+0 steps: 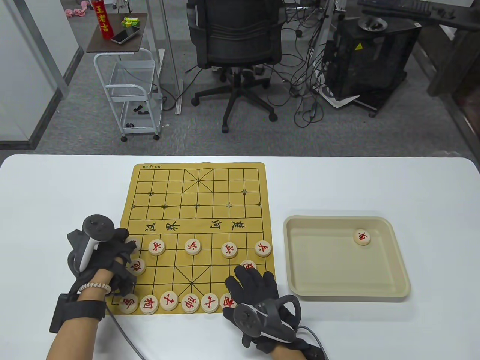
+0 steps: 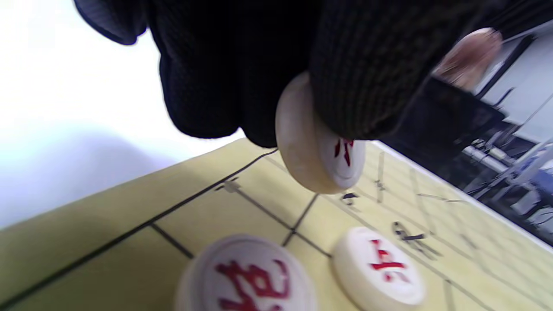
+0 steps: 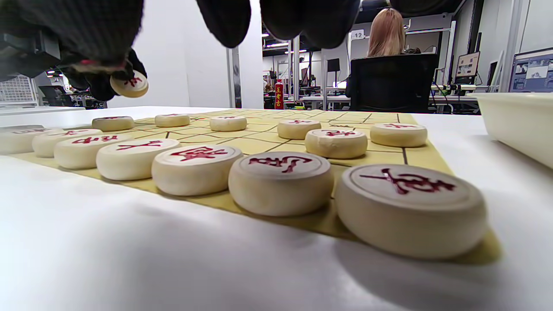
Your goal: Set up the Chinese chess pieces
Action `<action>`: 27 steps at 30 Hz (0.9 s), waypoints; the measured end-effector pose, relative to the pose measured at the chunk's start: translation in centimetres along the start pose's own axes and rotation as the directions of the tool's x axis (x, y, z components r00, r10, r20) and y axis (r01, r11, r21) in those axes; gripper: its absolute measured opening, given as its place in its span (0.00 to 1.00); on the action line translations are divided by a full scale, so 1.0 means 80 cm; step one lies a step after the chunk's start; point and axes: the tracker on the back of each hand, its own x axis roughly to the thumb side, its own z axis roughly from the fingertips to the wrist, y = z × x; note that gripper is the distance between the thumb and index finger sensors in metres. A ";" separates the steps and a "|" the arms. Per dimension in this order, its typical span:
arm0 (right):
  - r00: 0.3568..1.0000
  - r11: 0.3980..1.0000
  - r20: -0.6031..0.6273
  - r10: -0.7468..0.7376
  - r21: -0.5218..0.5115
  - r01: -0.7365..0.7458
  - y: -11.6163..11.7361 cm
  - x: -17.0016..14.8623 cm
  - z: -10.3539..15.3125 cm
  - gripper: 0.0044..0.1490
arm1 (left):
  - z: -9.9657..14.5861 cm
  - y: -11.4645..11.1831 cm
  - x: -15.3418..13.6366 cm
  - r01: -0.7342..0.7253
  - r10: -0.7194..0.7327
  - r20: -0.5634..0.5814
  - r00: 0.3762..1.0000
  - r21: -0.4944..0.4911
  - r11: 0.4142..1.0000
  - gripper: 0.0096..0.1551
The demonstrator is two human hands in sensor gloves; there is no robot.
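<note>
Left hand [image 1: 108, 258] is at the board's [image 1: 198, 187] left edge, fingers pinching a soldier piece [image 2: 317, 149] tilted on edge and lifted off the mat; below it sit the left cannon [image 1: 135, 266] and the neighbouring soldier [image 1: 156, 247]. Judged step: seating this soldier on the leftmost point of the soldier row. To do it well, level the disc first, lower it straight onto the line crossing, then let go without dragging it into the cannon close by. Along the near edge the back row [image 1: 168, 302] stands shoulder to shoulder, pieces touching or nearly so. Three more soldiers run rightward along their row. Right hand [image 1: 255, 290] rests flat near the board's near right corner, fingers spread and holding nothing, covering part of the back row; the right cannon [image 1: 248, 265] peeks out just beyond its fingertips. Further right, the beige tray [image 1: 397, 270] holds one last red piece [image 1: 362, 237], still to be placed.
</note>
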 end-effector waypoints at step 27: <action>1.000 1.000 -0.023 -0.001 -0.006 0.001 -0.001 -0.004 -0.003 0.48 | -0.021 -0.028 -0.009 0.239 -0.235 -0.114 0.965 0.027 0.971 0.38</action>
